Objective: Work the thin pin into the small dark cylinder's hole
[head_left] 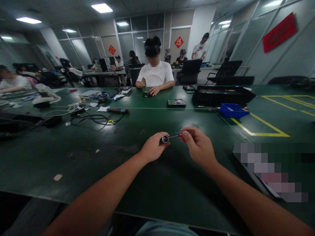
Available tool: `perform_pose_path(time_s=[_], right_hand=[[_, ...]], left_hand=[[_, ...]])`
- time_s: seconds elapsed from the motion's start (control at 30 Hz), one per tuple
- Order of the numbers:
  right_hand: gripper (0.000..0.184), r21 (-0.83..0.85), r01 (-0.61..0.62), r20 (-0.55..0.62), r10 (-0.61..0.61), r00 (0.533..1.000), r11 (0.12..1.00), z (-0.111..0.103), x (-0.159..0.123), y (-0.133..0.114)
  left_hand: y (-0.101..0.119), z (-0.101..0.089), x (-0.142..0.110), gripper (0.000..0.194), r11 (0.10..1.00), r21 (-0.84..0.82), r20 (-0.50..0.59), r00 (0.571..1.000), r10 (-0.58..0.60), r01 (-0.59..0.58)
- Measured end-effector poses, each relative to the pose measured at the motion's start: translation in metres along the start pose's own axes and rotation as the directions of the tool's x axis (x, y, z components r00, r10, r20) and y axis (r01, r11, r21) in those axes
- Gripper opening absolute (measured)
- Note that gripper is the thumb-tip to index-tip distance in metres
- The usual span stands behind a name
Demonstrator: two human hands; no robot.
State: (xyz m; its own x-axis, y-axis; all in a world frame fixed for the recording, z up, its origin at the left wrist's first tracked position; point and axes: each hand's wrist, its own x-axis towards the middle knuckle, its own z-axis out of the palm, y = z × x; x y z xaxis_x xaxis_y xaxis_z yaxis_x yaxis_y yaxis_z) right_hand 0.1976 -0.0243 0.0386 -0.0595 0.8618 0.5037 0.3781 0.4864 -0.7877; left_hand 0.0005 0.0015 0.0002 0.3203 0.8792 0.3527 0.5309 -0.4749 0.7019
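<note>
My left hand (155, 146) is closed round a dark cylindrical object with a silver-rimmed round end (165, 139), which faces me. In my right hand (200, 146), thumb and fingers pinch the red handle of a small screwdriver (180, 134). Its thin metal shaft runs left to the edge of the round end; whether the tip touches it I cannot tell. Both hands are above the green table (137, 183). My fingers cover most of the cylinder's body and much of the screwdriver's handle.
Across the table a person in a white shirt (157, 73) handles a small device. A circuit-board drive (176, 103), black case (221, 95) and blue tray (233, 110) lie ahead. At left are dark cables (98, 120) and a pen-like tool (118, 110). A blurred-out item lies at right.
</note>
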Motion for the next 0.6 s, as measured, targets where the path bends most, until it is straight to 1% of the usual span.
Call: perform_pose_path(time_s=[0.07, 0.17, 0.23, 0.33, 0.4, 0.47, 0.53, 0.6], right_hand=[[0.027, -0.058, 0.012, 0.003, -0.012, 1.0, 0.998, -0.0003, -0.0005, -0.0023], [0.027, -0.229, 0.034, -0.034, -0.043, 0.998, 0.973, -0.0023, -0.0002, -0.0047], [0.03, -0.342, 0.041, -0.076, -0.071, 0.995, 0.939, -0.0038, 0.0002, -0.0046], [0.038, -0.42, 0.062, -0.088, -0.108, 0.99, 0.905, -0.0047, -0.0005, -0.0032], [0.036, -0.418, 0.088, -0.056, -0.122, 0.991, 0.904, -0.0045, -0.0019, -0.0032], [0.025, -0.385, 0.14, -0.002, -0.153, 0.988, 0.912, -0.0042, -0.0034, -0.0048], [0.014, -0.341, 0.211, 0.081, -0.195, 0.977, 0.916, -0.0045, -0.0041, -0.0076], [0.013, -0.311, 0.253, 0.163, -0.211, 0.964, 0.916, -0.0053, -0.004, -0.0103]], left_hand=[[-0.0007, -0.0001, 0.0001, 0.028, 1.0, 0.0, -0.005, 1.0, -0.003, 0.003], [-0.0015, -0.0005, -0.0001, 0.028, 1.0, -0.006, -0.006, 1.0, -0.004, 0.004], [-0.0016, -0.0006, -0.0005, 0.028, 1.0, -0.006, -0.004, 1.0, -0.002, 0.002], [-0.0017, -0.0005, -0.0011, 0.029, 1.0, 0.0, -0.002, 1.0, 0.015, -0.015], [-0.0017, -0.0003, -0.0012, 0.028, 1.0, -0.001, -0.001, 1.0, 0.021, -0.021], [-0.0013, -0.0002, -0.0011, 0.028, 1.0, -0.005, -0.001, 1.0, 0.021, -0.021], [-0.0009, -0.0003, -0.001, 0.028, 1.0, -0.005, 0.001, 1.0, 0.016, -0.016], [-0.0006, -0.0003, -0.0009, 0.028, 1.0, 0.0, 0.0, 1.0, 0.012, -0.012]])
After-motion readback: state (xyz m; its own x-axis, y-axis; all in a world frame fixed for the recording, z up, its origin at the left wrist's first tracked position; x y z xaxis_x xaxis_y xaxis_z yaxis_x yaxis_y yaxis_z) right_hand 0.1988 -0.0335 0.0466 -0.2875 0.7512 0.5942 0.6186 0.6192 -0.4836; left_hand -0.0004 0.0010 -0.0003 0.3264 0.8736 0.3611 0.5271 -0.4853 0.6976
